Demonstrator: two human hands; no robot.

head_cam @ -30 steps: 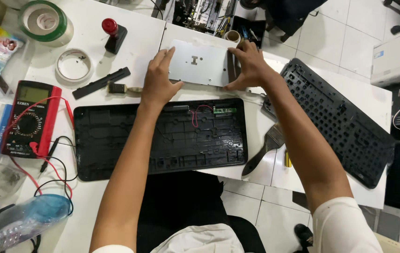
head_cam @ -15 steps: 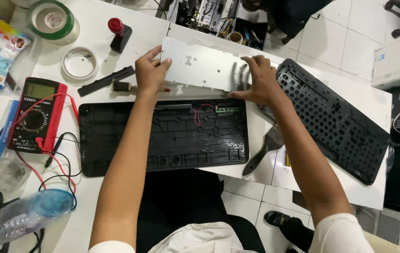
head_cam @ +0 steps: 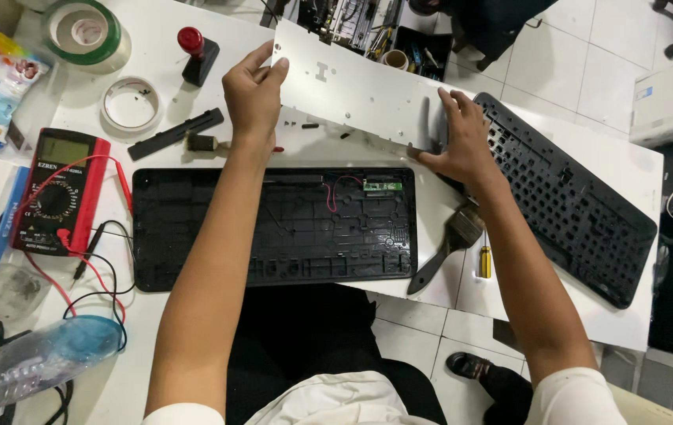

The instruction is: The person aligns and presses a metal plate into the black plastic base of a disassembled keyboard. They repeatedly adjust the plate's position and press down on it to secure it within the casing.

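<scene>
Hands gripping white metal plate (head_cam: 360,90) above tabletop (head_cam: 155,110): left hand (head_cam: 253,90) pinches its near end; right hand (head_cam: 458,134) clasps its far edge; black keyboard shell (head_cam: 273,228) beneath.

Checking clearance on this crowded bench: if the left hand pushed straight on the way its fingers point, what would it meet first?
The left hand already grips the grey metal plate; its fingers point up and right across that plate, so probably just more plate.

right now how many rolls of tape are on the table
2. A green-edged roll of tape lies at the table's far left corner; a flatter white roll lies just nearer, left of the red-knobbed stamp. Others may sit outside the frame.
</scene>
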